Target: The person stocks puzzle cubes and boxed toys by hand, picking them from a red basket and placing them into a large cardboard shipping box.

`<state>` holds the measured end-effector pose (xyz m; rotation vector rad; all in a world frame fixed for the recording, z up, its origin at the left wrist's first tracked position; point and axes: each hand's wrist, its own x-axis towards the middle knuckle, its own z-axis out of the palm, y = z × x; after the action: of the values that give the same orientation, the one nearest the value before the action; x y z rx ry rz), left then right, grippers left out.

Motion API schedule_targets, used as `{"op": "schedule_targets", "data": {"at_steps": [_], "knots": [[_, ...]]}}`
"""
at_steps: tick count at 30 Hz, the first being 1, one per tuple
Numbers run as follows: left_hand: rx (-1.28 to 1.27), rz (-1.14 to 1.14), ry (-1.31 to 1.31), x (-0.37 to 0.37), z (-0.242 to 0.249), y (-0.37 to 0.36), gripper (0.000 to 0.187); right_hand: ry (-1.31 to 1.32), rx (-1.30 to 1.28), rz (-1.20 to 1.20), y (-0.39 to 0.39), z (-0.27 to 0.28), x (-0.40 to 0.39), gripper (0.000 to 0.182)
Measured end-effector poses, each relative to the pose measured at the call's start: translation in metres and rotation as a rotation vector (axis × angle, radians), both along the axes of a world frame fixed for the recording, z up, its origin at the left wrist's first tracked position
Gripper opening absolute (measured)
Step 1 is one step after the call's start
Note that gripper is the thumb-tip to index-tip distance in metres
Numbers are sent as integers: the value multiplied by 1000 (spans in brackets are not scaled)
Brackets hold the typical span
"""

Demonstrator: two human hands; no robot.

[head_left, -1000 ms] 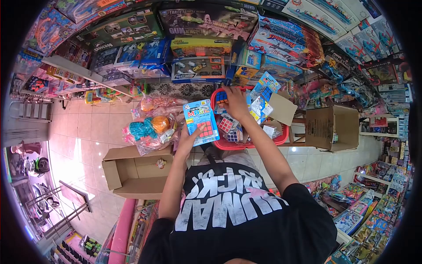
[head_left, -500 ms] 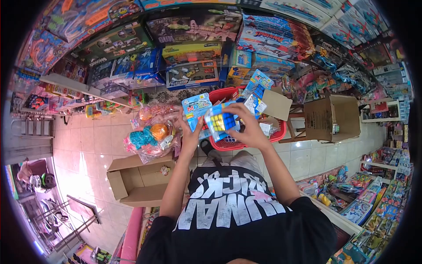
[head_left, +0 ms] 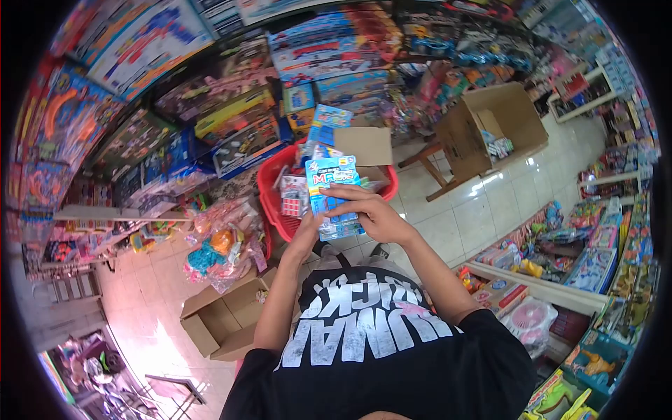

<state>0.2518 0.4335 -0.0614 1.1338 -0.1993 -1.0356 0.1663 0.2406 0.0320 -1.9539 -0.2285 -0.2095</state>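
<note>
A blue carded puzzle cube pack [head_left: 332,171] lettered "MAGIC" is held in front of me, above a red plastic basket [head_left: 269,203]. My left hand [head_left: 306,236] grips its lower left edge. My right hand [head_left: 373,215] lies across its front with the fingers closed on it, covering most of the blister. Clear plastic shows below the fingers; whether a second pack sits behind is hidden. Inside the basket are a boxed cube with red squares [head_left: 295,203], another blue card pack [head_left: 329,122] standing at the back, and an open cardboard flap [head_left: 362,145].
An open cardboard box [head_left: 469,140] stands on a wooden stool [head_left: 434,171] at the right. Left of the basket lie plastic-wrapped toys [head_left: 220,245], with another open carton [head_left: 222,318] on the tiled floor. Shelves of boxed toys [head_left: 336,45] line the back and right.
My view has turned to the right. The two packs, held apart before, have come together or one is now hidden. My right hand has moved down over the front card.
</note>
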Motion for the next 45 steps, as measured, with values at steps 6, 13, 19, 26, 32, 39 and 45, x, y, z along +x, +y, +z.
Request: {"op": "schedule_targets", "data": {"at_steps": [6,13,19,26,32,39,45], "knots": [[95,-202,-90,-61,8,-64,59,26,240,-142,-51,1,-77,56],[5,-244,-57,-134,5,-141,58,-38,77,-371,-115,0,-176,58],[-127,-269,68,-173,13,-201,71,160,217,-901,-165,-39,-266,52],[-320,-362,355,-208,40,-264,76,39,453,-719,-160,-48,-308,83],[-282,-505,298,-224,26,-306,74,33,601,-889,-179,-53,-331,64],[-224,-555,227,-226,2,-374,61,31,879,-1066,-228,-56,-351,54],[-234,-438,45,-187,-30,-454,57,-96,990,-1345,-310,-47,-356,49]]}}
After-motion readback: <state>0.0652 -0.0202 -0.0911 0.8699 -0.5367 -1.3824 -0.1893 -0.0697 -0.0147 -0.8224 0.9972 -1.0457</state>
